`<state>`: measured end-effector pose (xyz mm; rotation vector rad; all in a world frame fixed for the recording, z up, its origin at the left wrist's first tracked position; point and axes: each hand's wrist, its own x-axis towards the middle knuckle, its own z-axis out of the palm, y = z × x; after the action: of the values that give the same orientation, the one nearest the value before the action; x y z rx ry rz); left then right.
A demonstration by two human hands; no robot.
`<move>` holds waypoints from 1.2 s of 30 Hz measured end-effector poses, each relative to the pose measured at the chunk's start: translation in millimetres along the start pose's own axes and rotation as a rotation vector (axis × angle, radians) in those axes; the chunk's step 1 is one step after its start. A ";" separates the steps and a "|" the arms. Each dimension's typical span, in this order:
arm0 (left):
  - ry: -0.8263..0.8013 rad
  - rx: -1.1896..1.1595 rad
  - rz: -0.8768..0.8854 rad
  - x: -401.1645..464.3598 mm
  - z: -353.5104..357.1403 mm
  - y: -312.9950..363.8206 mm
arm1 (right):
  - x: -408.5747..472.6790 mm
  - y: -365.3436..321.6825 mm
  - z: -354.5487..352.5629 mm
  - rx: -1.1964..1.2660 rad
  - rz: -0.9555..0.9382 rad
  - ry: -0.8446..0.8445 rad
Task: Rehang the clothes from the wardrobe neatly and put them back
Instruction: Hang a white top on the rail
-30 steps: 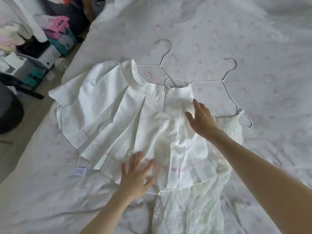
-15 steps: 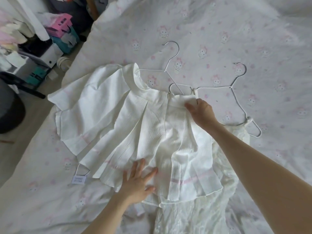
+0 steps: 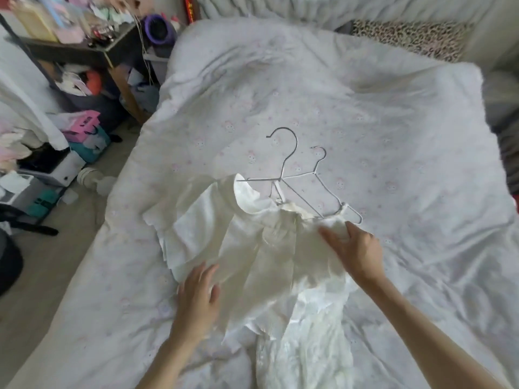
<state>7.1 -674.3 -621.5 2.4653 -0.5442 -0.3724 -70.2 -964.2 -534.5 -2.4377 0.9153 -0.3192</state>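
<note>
My right hand (image 3: 355,252) forms the active grip: fingers and thumb curl round a bunched fold at the upper right shoulder of the white garment (image 3: 252,248), pinching the cloth. My left hand (image 3: 198,297) lies spread, fingers relaxed and slightly apart, with the fingertips on the garment's lower left edge.

The garment is thin, crinkle-textured white fabric with a soft rolled collar and wide pleat-like folds running down its length. It lies near the middle of the bed, closer to the foot edge nearest me. Its collar end is on a grey wire hanger (image 3: 282,164), whose hook stands up off the quilt. A second garment (image 3: 303,341), white and finely wrinkled, runs from under the first toward the near edge of the bed. A white wire hanger (image 3: 323,189) lies crossed just behind the grey one; its right shoulder loop reaches just beyond my right fingertips. I cannot tell whether it carries the second garment.

The quilt (image 3: 393,136) is pale, rumpled cotton with a faint pink character print. A leopard-print cushion (image 3: 407,40) sits at the far right corner of the bed. Along the left edge, a dark shelf unit (image 3: 84,49) stands on the floor.
</note>
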 end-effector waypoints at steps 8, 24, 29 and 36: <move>0.323 0.035 0.451 13.1 -69.5 152.9 | -92.6 39.0 -129.3 -0.043 -0.104 0.377; 0.012 -0.066 1.091 -146.9 24.0 386.9 | -354.6 170.6 -336.9 -0.026 0.100 0.821; -0.028 -0.238 1.282 -237.7 53.4 459.0 | -450.8 199.4 -379.3 -0.129 0.229 0.673; -0.163 -0.329 1.318 -353.9 104.8 518.5 | -600.7 244.8 -414.8 -0.309 0.468 0.740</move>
<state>-496.5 -950.1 -347.1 1.3382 -1.7961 -0.0796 -810.6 -879.1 -340.9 -2.2704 1.9241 -0.9963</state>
